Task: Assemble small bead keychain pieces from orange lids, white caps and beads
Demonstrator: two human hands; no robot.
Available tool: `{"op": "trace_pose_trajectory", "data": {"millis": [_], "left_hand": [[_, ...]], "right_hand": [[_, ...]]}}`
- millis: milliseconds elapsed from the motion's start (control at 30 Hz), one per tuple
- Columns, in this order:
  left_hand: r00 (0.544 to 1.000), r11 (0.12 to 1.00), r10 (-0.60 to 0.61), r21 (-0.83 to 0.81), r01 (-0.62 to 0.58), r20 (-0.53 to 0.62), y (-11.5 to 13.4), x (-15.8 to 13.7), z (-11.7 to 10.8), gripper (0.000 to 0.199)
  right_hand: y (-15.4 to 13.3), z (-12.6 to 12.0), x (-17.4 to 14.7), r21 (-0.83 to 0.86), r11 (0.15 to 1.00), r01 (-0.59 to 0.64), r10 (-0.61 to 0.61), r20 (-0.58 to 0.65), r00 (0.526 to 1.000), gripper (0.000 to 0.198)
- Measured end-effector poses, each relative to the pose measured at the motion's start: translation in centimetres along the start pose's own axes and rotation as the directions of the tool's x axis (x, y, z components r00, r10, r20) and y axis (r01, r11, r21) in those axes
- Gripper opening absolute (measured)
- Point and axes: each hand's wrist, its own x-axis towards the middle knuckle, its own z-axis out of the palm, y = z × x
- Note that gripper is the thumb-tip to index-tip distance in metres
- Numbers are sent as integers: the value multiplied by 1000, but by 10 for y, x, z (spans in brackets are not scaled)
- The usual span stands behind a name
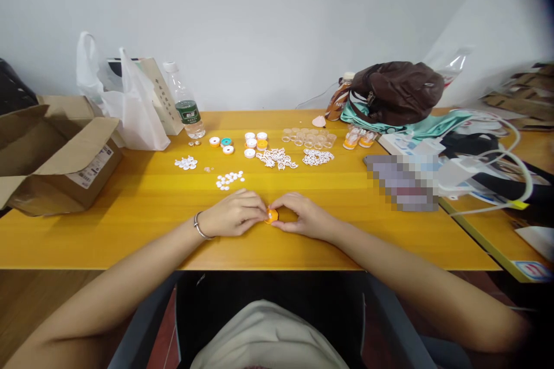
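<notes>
Close to the table's front edge, an orange round piece (272, 217) with a small white part at its middle lies between my hands. My right hand (305, 216) grips its edge, thumb and index finger curved around it. The fingers of my left hand (236, 213) are pinched together at its left side; whatever is between their tips is hidden. Beyond my hands lie small white round parts (229, 179), white parts with stems (186, 162), tiny clear bits (209, 169), white gear-like cutouts (277, 158), more such cutouts (317, 157), round white and orange caps (255, 144) and clear cups (308, 138).
At left stand an open cardboard box (78, 167), a white plastic bag (134, 109) and a water bottle (188, 109). On the right are assembled orange-and-clear pieces (360, 138), a brown bag (396, 92), a blurred-out flat device (404, 181) and white cables (519, 164).
</notes>
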Motion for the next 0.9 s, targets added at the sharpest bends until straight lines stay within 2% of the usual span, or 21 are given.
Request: {"op": "trace_pose_trajectory", "data": {"millis": [233,333,400,500,567,667,900], "left_hand": [[997,982,-80,-171,82,18,3,1,-5,18],[991,967,-128,-225,117,-33,-3,-2,-8,20],[967,958,-226,-210,197,-121,-12,-7,-15,21],[886,904,-426,-105,413,-182,-31,-21,-29,21],[839,846,-533,-59,530,-113,-43,-30,-37,21],[801,798,-599,-76,597,-1,-53,-38,-40,21],[812,813,-581,-15,583,63,-52,-33,-35,15]], "right_hand": [[-1,0,0,4,1000,1,-1,-3,1000,21],[1,2,0,-1,1000,6,-6,-2,1000,22],[3,2,0,-7,1000,-1,1,1,1000,23],[4,2,0,-5,1000,-10,10,7,1000,23],[4,2,0,4,1000,-8,7,10,1000,22],[4,1,1,10,1000,-4,4,16,1000,21],[4,1,2,15,1000,-12,12,28,1000,20]]}}
